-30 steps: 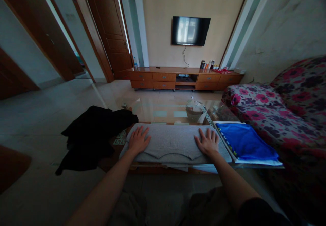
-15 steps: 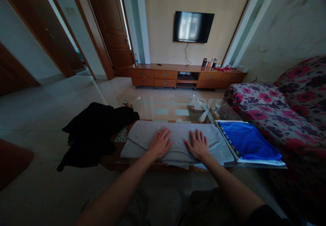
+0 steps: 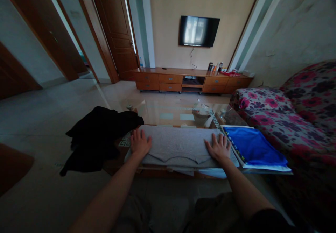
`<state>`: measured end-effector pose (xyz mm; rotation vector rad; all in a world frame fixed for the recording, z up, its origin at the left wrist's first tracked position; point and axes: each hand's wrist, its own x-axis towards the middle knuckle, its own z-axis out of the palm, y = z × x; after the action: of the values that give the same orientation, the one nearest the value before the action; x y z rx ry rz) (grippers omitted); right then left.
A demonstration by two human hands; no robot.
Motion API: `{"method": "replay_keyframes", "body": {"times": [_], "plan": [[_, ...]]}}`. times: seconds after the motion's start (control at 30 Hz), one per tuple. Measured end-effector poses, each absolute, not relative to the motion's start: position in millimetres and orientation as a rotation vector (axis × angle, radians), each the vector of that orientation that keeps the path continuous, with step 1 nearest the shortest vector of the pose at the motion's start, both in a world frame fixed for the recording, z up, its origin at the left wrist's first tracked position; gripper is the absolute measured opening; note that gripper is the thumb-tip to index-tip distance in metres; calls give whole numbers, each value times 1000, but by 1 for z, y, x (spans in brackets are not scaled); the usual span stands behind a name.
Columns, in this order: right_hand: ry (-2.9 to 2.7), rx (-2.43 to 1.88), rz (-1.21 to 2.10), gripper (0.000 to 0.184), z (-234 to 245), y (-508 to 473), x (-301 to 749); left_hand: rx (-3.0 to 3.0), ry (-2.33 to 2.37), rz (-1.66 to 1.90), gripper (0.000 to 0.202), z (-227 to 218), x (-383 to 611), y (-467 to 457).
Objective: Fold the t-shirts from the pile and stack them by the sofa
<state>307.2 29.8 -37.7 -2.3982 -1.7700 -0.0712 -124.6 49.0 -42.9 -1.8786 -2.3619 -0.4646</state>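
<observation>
A folded grey shirt (image 3: 178, 143) lies along the near edge of the glass coffee table (image 3: 149, 112), its curved neckline facing me. My left hand (image 3: 140, 143) rests flat on the shirt's left end, fingers spread. On its right end lies my right hand (image 3: 219, 147), palm down, with the fingers apart. Just right of the shirt is a folded blue garment (image 3: 256, 145) on top of a white one. To the left, a heap of black clothing (image 3: 102, 131) hangs over the table's left side.
A floral sofa (image 3: 278, 117) stands along the right. Across the room a low wooden TV cabinet (image 3: 170, 79) holds bottles at its right end, below a wall-mounted television (image 3: 198, 31). A crumpled clear plastic bag (image 3: 202, 108) sits at the table's far right.
My hands have moved apart, from the middle of the grey shirt out to its two ends. The shirt's neckline edge now shows fully between them.
</observation>
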Motion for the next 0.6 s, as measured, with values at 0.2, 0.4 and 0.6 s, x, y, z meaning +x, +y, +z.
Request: {"method": "replay_keyframes", "body": {"times": [0.2, 0.4, 0.6], "plan": [[-1748, -2404, -10, 84, -44, 34, 320, -1850, -2500, -363, 74, -45, -156, 62], [-1524, -2466, -53, 84, -45, 36, 314, -1787, -2582, -239, 59, -17, -168, 63], [-1478, -2517, -46, 81, -40, 38, 308, -1795, -2805, -398, 56, 14, -171, 56]]}}
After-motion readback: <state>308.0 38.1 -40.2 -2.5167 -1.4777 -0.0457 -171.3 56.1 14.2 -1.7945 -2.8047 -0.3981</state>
